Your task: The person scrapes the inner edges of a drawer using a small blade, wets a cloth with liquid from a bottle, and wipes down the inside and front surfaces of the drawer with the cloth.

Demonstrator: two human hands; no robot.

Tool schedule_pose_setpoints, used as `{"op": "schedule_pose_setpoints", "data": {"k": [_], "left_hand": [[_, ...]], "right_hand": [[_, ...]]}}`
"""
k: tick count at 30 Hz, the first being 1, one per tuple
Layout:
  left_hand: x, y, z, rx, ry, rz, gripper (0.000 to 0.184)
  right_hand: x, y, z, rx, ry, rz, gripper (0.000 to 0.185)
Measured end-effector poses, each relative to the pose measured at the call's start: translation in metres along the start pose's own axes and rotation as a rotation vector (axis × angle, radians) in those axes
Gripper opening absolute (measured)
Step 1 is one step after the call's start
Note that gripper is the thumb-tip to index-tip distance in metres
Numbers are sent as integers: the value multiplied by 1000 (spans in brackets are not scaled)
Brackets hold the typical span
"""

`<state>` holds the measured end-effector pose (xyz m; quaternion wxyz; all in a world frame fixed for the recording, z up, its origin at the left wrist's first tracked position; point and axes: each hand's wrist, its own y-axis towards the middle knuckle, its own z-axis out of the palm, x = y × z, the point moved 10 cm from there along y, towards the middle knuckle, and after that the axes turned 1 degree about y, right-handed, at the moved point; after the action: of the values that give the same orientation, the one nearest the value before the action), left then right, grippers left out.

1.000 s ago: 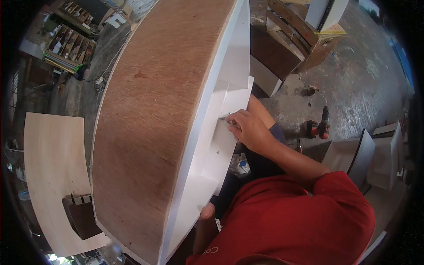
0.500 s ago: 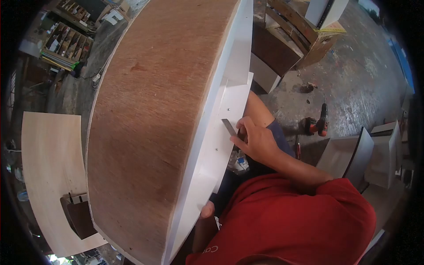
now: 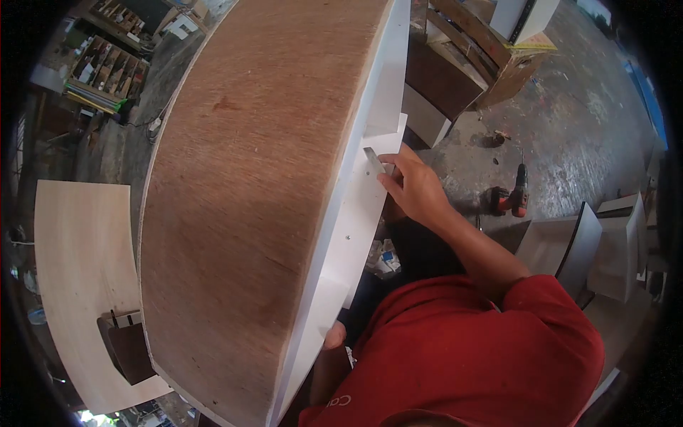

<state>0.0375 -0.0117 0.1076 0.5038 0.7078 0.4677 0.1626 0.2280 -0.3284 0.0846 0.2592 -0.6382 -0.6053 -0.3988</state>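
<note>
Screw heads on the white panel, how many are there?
2 visible: the upper screw head near the right hand, the lower screw head farther down the panel. The hand may hide more.

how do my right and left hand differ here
The right hand pinches a flat metal strip in its fingers; the left hand shows no tool. The right hand is largely in view, while the left hand is mostly hidden, just a small part showing. Both are bare and at the edge of the white piece.

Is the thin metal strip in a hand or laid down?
In hand: the right hand pinches the metal strip between thumb and fingers, over the white panel.
</note>
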Motion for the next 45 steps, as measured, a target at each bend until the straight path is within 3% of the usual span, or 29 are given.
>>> {"op": "schedule_pose_setpoints", "data": {"k": [7, 22, 25, 29, 38, 45], "left_hand": [[1, 0, 0, -7, -12, -17, 67], [3, 7, 3, -28, -72, -70, 68], [3, 4, 2, -53, -47, -67, 68], [5, -1, -2, -57, -10, -26, 69], [3, 6, 5, 29, -72, -32, 72], [4, 5, 11, 107, -90, -9, 75]], "right_hand": [[0, -9, 18, 117, 45, 75, 39], [24, -48, 37, 264, 93, -57, 35], [18, -40, 28, 315, 76, 45, 35], [6, -17, 8, 149, -14, 68, 32], [21, -43, 33, 291, 72, -71, 33], [8, -11, 4, 88, -10, 14, 36]]}}
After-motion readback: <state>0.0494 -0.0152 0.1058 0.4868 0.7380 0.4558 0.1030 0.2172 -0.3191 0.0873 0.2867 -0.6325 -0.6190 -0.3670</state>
